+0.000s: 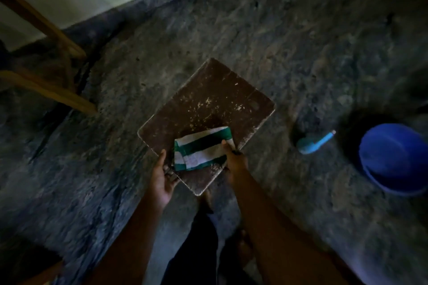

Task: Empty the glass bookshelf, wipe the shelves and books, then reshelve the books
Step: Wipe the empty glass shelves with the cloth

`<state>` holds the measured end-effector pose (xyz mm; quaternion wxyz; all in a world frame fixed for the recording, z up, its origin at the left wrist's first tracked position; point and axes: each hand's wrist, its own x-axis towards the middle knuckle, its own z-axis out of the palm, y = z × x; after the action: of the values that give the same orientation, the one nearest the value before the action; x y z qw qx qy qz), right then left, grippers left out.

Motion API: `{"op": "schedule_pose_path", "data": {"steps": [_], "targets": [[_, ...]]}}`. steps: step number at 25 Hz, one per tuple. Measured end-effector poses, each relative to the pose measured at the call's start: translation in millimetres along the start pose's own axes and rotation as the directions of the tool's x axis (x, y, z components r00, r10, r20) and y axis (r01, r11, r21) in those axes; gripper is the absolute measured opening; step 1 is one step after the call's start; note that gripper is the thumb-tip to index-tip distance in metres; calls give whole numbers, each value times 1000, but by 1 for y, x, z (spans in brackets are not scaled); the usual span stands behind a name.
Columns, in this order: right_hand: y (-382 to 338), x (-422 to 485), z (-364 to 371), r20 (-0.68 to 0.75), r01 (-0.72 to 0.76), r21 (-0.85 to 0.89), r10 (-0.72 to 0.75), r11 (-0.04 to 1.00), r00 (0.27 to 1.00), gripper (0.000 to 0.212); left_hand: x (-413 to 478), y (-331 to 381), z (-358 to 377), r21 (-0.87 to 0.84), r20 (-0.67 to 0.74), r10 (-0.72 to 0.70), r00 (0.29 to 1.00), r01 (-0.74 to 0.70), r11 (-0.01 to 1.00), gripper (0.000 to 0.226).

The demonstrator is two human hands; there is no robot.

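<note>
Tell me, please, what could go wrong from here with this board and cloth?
The left hand and right hand grip the brown board only near its closest corner, so it might tip and drop onto the rough floor. The striped cloth lies on the board, pinned only by the right thumb, and could slide off. The blue bucket stands near on the right; a careless step might knock it.
</note>
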<state>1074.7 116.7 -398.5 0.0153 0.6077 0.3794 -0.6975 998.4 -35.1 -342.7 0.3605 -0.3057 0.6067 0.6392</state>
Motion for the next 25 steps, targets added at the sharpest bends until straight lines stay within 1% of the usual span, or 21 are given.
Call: {"op": "schedule_pose_path", "data": {"steps": [2,3,5,6,8,10,11,12,14,16,17,19,22,24,25], "targets": [[33,-19,-41,-67,-37,49,40,998,997,55,-29,-32,2,92,41,-20,999,16,996,27],[51,-31,-61,-86,-43,93,51,995,995,50,-42,-47,3,119,44,-36,998,31,992,24],[89,-61,-97,-192,-2,181,38,983,981,30,-67,-78,3,191,43,-59,997,50,980,19],[107,-75,-111,-254,5,218,52,976,966,28,-78,-94,1,236,36,-68,997,57,970,18],[144,-102,-136,-341,-12,323,128,946,932,29,-95,-127,-4,317,70,-76,995,50,947,18],[181,-125,-159,-376,10,448,178,894,910,30,-105,-158,-14,387,123,-121,985,65,920,16],[197,-133,-170,-376,36,526,194,850,906,29,-109,-170,-14,417,146,-169,975,94,904,21],[210,-140,-182,-374,53,596,219,801,901,28,-108,-184,-13,456,158,-216,964,123,881,31],[230,-148,-209,-373,80,682,252,727,893,32,-112,-208,5,513,180,-288,941,160,843,50],[234,-147,-236,-396,108,711,268,695,878,40,-117,-228,30,570,217,-332,918,157,806,71],[235,-142,-253,-417,132,720,274,681,867,42,-120,-239,48,603,242,-340,909,134,787,77],[229,-131,-288,-456,171,725,279,667,845,48,-128,-258,85,647,280,-348,895,92,757,79],[213,-116,-341,-483,226,755,291,615,826,62,-137,-291,144,678,296,-342,892,55,733,78],[202,-110,-366,-517,263,752,292,605,805,68,-139,-309,175,703,324,-326,888,5,712,74],[194,-108,-387,-525,266,750,301,606,796,70,-138,-327,197,723,346,-304,887,-46,689,77]]}}
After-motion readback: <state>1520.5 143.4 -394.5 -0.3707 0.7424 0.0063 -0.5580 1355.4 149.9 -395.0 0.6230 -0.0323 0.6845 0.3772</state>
